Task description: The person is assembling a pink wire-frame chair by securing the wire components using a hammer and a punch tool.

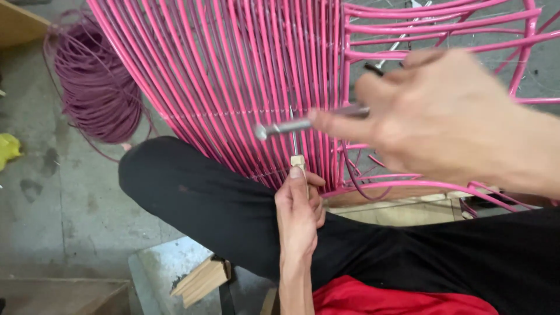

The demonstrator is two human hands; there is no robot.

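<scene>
A pink frame point(443, 23) strung with many pink cords point(233, 70) leans over my black-clad knee point(192, 192). My left hand point(298, 213) grips a small wooden-handled awl point(296, 153), whose thin metal spike pokes up between the cords. My right hand point(443, 116), blurred and closer to the camera, holds a metal tool point(291, 125) with a grey shaft that points left across the cords, just above the awl.
A coil of dark purple cord point(96, 81) lies on the concrete floor at the upper left. A yellow object point(9, 149) sits at the left edge. A wooden block point(201, 280) and a metal plate point(163, 262) lie below my leg. Red cloth point(396, 300) shows at the bottom.
</scene>
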